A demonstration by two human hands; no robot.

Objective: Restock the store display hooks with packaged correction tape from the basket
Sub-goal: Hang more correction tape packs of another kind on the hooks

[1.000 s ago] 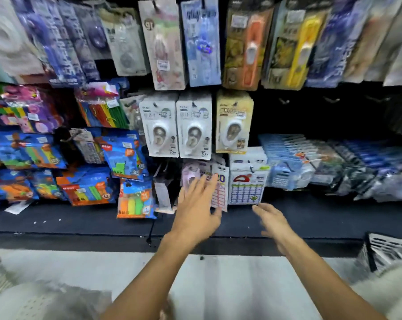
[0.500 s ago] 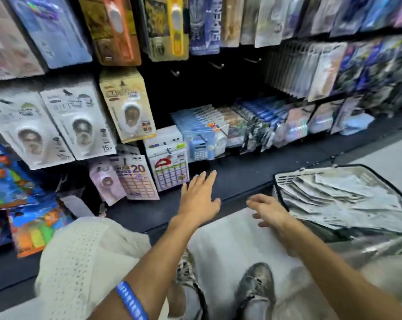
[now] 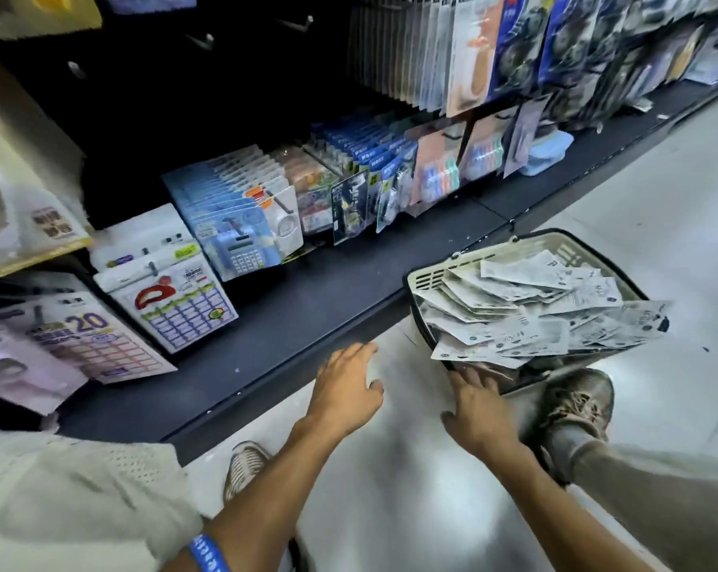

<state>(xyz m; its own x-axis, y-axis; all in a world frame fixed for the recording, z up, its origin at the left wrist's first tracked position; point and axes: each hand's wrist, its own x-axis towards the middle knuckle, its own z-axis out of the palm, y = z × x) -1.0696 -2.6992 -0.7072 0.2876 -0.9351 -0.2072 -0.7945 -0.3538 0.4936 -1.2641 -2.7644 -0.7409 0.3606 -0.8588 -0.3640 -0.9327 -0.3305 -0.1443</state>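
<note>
Right hand (image 3: 479, 410) has reached the basket (image 3: 431, 278) rim, fingers spread.

A pale, glossy floor (image 3: 658, 225) runs along the aisle and catches soft reflections of overhead light. Beside it stands a black display unit with a dark back panel (image 3: 209, 105) and a long black base shelf (image 3: 308, 307) whose front edge meets the floor. Bare metal hooks (image 3: 200, 41) jut from the panel's upper part. Other hooks carry packaged stationery: calculator blister packs (image 3: 237, 237), label-sheet packs (image 3: 176, 307), and rows of hanging cards (image 3: 411, 47) receding to the right, blurred toward the far end.
</note>
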